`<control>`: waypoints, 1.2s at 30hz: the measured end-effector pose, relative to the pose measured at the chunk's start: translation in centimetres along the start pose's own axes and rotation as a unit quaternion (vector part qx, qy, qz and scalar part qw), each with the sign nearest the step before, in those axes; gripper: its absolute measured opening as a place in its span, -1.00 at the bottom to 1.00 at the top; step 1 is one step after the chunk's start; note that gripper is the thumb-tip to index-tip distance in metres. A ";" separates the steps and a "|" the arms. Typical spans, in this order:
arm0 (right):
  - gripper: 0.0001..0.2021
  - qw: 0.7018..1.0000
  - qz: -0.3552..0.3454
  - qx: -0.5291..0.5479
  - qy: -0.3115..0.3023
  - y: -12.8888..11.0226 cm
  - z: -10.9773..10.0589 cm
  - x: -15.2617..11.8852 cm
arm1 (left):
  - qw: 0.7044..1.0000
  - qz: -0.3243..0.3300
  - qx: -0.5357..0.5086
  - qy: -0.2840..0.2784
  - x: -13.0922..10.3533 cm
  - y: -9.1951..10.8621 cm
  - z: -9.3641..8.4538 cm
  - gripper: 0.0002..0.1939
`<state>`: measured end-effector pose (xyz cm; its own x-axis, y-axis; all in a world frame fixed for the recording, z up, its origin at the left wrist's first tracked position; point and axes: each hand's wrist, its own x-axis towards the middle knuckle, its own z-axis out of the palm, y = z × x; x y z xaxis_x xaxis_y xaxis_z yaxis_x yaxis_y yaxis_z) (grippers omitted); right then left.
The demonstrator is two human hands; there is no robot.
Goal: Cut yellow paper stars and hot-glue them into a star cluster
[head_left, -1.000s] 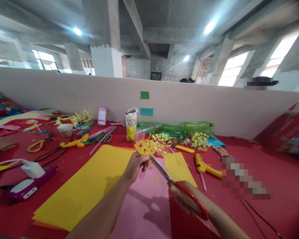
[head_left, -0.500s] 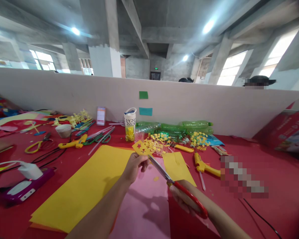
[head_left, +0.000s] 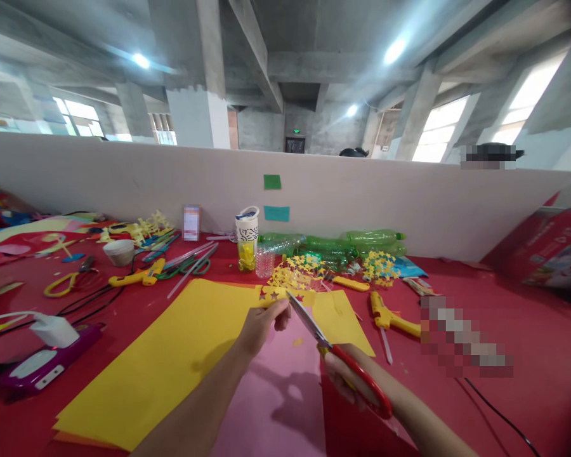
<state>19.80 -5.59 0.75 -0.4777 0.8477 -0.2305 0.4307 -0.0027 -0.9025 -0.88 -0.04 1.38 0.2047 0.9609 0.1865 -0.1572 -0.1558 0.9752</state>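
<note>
Presently, the star-cut yellow paper (head_left: 268,294) is just beyond the left hand (head_left: 261,325), pinched between its thumb and its bent fingers. Several star-shaped holes are seen in it. From the right side, the scissors (head_left: 324,343) point toward this paper, with the tips beside the left thumb; whether the blades already bite the edge, I cannot tell. The right hand (head_left: 348,376) is closed around the red handles, lower and nearer to the person than the paper. Below both hands lies a pink sheet (head_left: 261,400), between the large yellow sheets (head_left: 162,362) at the left and a smaller yellow sheet (head_left: 345,320) at the right. Behind the paper there is a heap of small yellow stars (head_left: 297,270), and farther, green plastic bottles (head_left: 330,247) are lying before the white partition (head_left: 209,181).
</note>
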 end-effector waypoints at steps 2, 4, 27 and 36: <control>-0.52 1.000 -0.009 0.008 -0.006 0.1 0.0 0.0 | 1.000 -0.003 0.006 -0.004 -0.1 0.0 0.1 -0.65; -0.53 1.000 -0.013 0.021 -0.008 0.2 0.1 0.0 | 1.000 -0.010 0.005 -0.008 -0.2 -0.2 0.2 -0.64; -0.59 0.998 0.050 0.033 0.009 -0.4 1.2 0.0 | 0.999 -0.030 0.020 0.007 -0.3 -0.8 0.5 -0.60; -0.58 0.996 0.070 0.055 0.016 0.0 1.2 0.4 | 0.999 -0.020 -0.037 0.001 -0.1 -1.3 0.3 -0.65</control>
<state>18.75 -5.91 0.23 -0.3936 0.8518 -0.3458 0.4039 -0.1777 -0.8974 -0.36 0.03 0.09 0.2104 0.9666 0.1465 -0.2192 -0.0994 0.9706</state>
